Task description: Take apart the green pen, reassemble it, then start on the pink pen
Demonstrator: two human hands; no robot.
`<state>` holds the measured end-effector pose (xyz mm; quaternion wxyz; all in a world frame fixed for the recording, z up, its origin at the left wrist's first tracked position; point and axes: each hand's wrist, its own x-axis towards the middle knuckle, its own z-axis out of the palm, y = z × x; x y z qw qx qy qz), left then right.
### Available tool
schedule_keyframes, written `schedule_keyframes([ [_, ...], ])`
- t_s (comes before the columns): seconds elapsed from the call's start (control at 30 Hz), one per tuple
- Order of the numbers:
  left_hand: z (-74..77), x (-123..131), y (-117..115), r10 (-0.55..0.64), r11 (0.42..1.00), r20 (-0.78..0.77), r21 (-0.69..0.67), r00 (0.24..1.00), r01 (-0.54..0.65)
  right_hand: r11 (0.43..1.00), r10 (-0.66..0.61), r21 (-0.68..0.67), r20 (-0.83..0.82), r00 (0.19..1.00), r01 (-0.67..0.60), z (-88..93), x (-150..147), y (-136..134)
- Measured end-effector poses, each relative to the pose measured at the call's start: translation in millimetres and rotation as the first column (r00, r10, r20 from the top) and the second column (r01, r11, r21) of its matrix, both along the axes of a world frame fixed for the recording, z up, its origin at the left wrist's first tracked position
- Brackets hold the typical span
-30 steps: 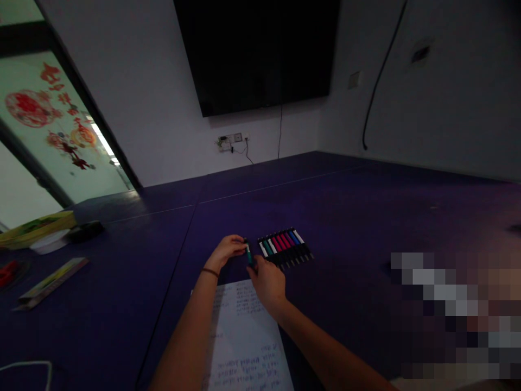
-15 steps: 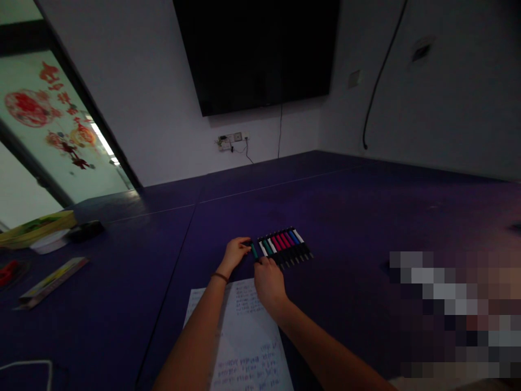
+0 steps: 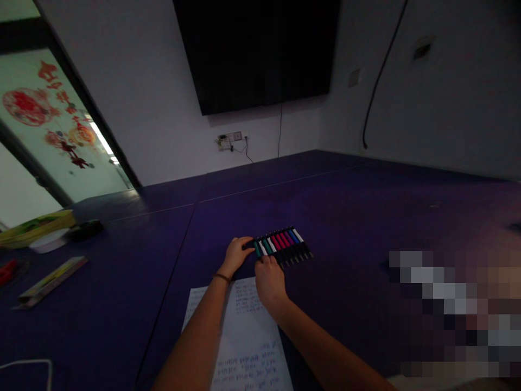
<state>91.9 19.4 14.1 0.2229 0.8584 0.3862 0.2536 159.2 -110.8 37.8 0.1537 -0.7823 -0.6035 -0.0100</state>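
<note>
Several pens (image 3: pixel 280 243) with white, green, pink, purple and blue barrels lie side by side in a slanted row on the purple table. A green pen (image 3: pixel 257 249) is at the row's left end, against a white one. My left hand (image 3: pixel 236 254) has its index finger and thumb at that pen's upper part, from the left. My right hand (image 3: pixel 269 274) is closed around its lower end, fingertips hidden under the knuckles. Below both hands a sheet of handwritten paper (image 3: pixel 244 336) lies partly under my left forearm.
On the left are a long narrow box (image 3: pixel 52 282), a red object (image 3: pixel 7 271), a white dish (image 3: pixel 49 241), a black object (image 3: pixel 85 231) and a yellow tray (image 3: pixel 61 219). A white cable (image 3: pixel 49 372) lies at lower left. A blurred-out patch covers the lower right.
The green pen has moved slightly right and now lies against the row. My left hand moved right with it; my right hand stayed almost in place.
</note>
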Motion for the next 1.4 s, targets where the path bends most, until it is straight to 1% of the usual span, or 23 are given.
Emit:
schedule_keyframes([
  [0.33,1.7,1,-2,-0.019,0.999,-0.027,0.026,0.999,0.020,1.000,-0.003,-0.007,0.018,1.000,0.003,1.8,0,-1],
  [0.5,-1.2,2,-4,-0.020,0.998,-0.027,0.051,0.999,0.021,1.000,-0.019,0.009,0.016,1.000,0.019,-1.0,0,0],
  [0.57,2.9,1,-4,-0.004,0.998,-0.002,0.059,1.000,0.004,0.999,-0.020,0.035,0.014,1.000,0.019,-2.9,1,1],
  [0.6,8.5,0,-5,0.015,0.998,0.020,0.065,1.000,-0.016,0.999,-0.008,0.054,0.012,1.000,0.007,-3.8,1,2],
  [0.63,17.1,-1,-7,0.041,0.996,0.051,0.076,0.998,-0.045,0.997,0.017,0.076,0.011,1.000,-0.018,-4.7,1,3],
  [0.67,29.0,-4,-9,0.071,0.992,0.091,0.096,0.993,-0.079,0.993,0.060,0.099,0.012,0.998,-0.061,-5.4,0,3],
  [0.73,61.2,-12,-18,0.105,0.980,0.191,0.148,0.976,-0.134,0.973,0.184,0.141,0.016,0.983,-0.184,-6.6,-2,3],
  [0.8,99.1,-25,-35,0.106,0.967,0.294,0.191,0.950,-0.167,0.930,0.333,0.161,0.020,0.943,-0.332,-8.0,-7,0],
  [0.83,117.3,-34,-45,0.085,0.964,0.315,0.214,0.945,-0.158,0.900,0.409,0.158,0.022,0.912,-0.407,-8.9,-11,-1],
  [0.87,133.2,-43,-58,0.059,0.960,0.315,0.244,0.947,-0.141,0.869,0.476,0.145,0.024,0.879,-0.474,-10.0,-14,-3],
  [0.9,145.6,-54,-71,0.036,0.952,0.288,0.280,0.957,-0.120,0.838,0.532,0.124,0.028,0.846,-0.531,-11.2,-18,-6],
  [0.93,153.4,-65,-85,0.022,0.945,0.248,0.311,0.968,-0.101,0.812,0.575,0.099,0.036,0.817,-0.576,-12.5,-21,-8],
  [0.97,156.0,-76,-98,0.025,0.940,0.207,0.328,0.978,-0.093,0.793,0.603,0.075,0.047,0.796,-0.605,-13.8,-24,-10],
  [1.0,152.9,-88,-112,0.043,0.941,0.163,0.326,0.986,-0.095,0.778,0.623,0.055,0.059,0.780,-0.626,-14.9,-26,-12],
  [1.03,144.5,-100,-124,0.069,0.942,0.124,0.318,0.990,-0.105,0.771,0.633,0.040,0.066,0.771,-0.636,-15.7,-28,-13],
  [1.07,131.1,-111,-135,0.092,0.945,0.078,0.306,0.993,-0.111,0.767,0.638,0.033,0.064,0.767,-0.641,-16.4,-29,-14],
  [1.1,113.7,-121,-146,0.118,0.948,0.028,0.294,0.993,-0.121,0.766,0.641,0.029,0.055,0.766,-0.643,-17.0,-29,-15],
  [1.17,72.5,-138,-165,0.181,0.950,-0.077,0.270,0.981,-0.154,0.767,0.641,0.027,0.029,0.767,-0.641,-18.0,-27,-15],
  [1.23,31.5,-149,-181,0.186,0.951,-0.172,0.279,0.967,-0.134,0.762,0.647,0.032,0.015,0.762,-0.647,-19.5,-26,-14],
  [1.27,14.0,-152,-189,0.184,0.951,-0.224,0.285,0.957,-0.116,0.756,0.654,0.036,0.013,0.757,-0.654,-20.5,-25,-13],
  [1.33,-12.6,-153,-202,0.221,0.937,-0.285,0.327,0.933,-0.122,0.744,0.667,0.049,0.008,0.745,-0.667,-22.9,-24,-12],
  [1.4,-28.1,-151,-212,0.253,0.919,-0.328,0.375,0.910,-0.120,0.734,0.677,0.071,-0.002,0.736,-0.676,-25.3,-24,-11],
])
